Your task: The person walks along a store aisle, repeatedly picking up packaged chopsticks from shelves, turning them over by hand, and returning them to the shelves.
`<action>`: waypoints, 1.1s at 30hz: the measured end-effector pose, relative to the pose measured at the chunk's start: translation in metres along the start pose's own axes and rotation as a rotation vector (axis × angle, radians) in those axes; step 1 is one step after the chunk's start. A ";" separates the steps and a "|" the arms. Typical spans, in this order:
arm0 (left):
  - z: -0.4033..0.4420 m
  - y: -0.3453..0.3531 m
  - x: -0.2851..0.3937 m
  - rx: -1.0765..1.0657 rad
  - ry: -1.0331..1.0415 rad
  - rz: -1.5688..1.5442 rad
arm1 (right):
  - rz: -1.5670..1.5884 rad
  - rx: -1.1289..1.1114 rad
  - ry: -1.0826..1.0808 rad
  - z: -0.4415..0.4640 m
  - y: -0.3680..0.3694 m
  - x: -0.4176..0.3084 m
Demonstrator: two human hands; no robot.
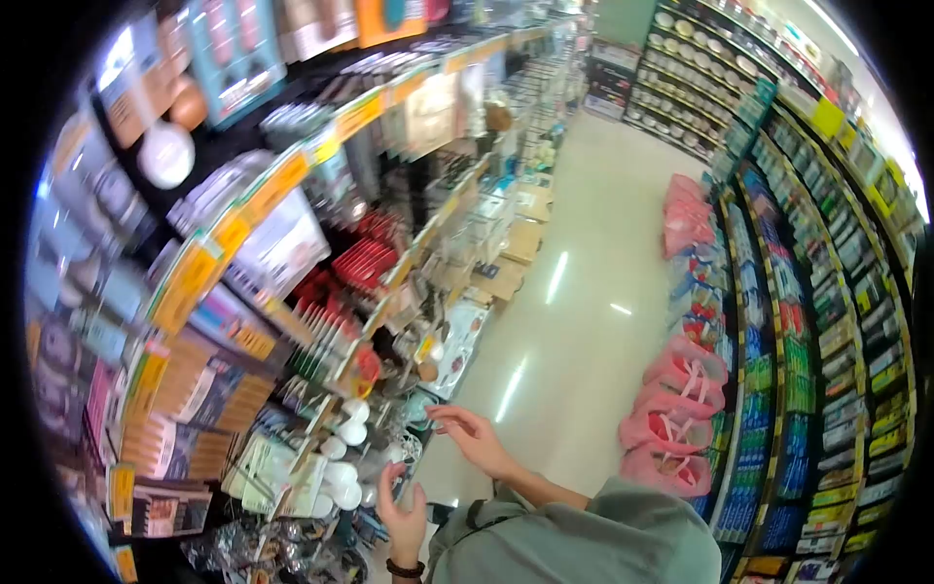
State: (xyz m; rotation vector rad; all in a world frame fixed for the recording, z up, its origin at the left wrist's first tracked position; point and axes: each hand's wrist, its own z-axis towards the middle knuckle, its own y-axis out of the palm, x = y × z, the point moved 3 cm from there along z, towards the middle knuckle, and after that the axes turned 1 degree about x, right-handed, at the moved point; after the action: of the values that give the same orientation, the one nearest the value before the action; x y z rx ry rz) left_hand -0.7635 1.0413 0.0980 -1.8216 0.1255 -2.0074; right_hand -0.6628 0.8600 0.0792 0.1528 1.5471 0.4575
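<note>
My left hand (403, 516), with a dark bracelet at the wrist, is raised beside the lower shelf goods, its fingers apart and nothing in it. Close to it on the left hang white rounded utensils (341, 485). My right hand (470, 435) reaches out above and to the right of the left one, fingers loosely extended, holding nothing that shows. Near its fingertips is a pale teal item (418, 409) on the shelf. Red items (365, 263) hang higher up, away from both hands.
Shelves with orange price strips (277, 185) run along the left. Cardboard boxes (501, 277) stand at their foot. Pink bags (671, 428) line the right side of the aisle floor (574, 292), before packed shelves (788, 389). Dishes (696, 54) fill the far shelves.
</note>
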 end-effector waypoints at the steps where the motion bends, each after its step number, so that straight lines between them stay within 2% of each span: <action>1: 0.005 0.023 0.012 -0.034 -0.002 -0.027 | -0.037 0.054 -0.052 0.000 -0.018 -0.011; 2: 0.011 0.046 0.024 -0.068 -0.006 -0.053 | -0.003 0.097 -0.058 -0.002 -0.040 -0.023; 5: 0.041 0.106 0.050 -0.195 0.252 0.073 | 0.082 0.193 0.041 -0.007 -0.096 -0.045; 9: 0.073 0.185 0.091 -0.407 0.481 0.222 | -0.060 0.281 -0.067 -0.011 -0.157 -0.069; 14: 0.083 0.273 0.128 -0.650 0.611 0.129 | 0.037 0.479 -0.077 -0.020 -0.215 -0.090; 18: 0.090 0.332 0.130 -0.864 0.678 0.098 | -0.020 0.604 0.008 -0.027 -0.265 -0.095; 21: 0.109 0.374 0.130 -0.961 0.703 0.064 | 0.151 0.687 -0.028 -0.023 -0.302 -0.095; 25: 0.146 0.434 0.125 -1.077 0.682 0.083 | -0.157 0.716 0.059 -0.002 -0.368 -0.083; 26: 0.156 0.450 0.126 -1.087 0.719 0.093 | -0.032 0.763 0.018 0.009 -0.379 -0.092; 29: 0.198 0.508 0.123 -1.184 0.741 0.077 | -0.041 0.826 0.133 0.046 -0.431 -0.108; 30: 0.214 0.528 0.125 -1.239 0.744 0.074 | -0.160 0.812 0.146 0.062 -0.451 -0.117; 31: 0.231 0.541 0.142 -1.133 0.813 0.041 | -0.281 0.791 0.164 0.076 -0.469 -0.127; 33: 0.265 0.577 0.154 -1.207 0.776 0.066 | -0.285 0.773 0.139 0.108 -0.498 -0.154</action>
State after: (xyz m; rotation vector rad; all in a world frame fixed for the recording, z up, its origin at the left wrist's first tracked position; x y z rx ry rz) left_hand -0.3717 0.5187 0.0789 -1.2735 1.9097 -2.6931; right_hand -0.4575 0.3700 0.0379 0.4935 1.7831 -0.3809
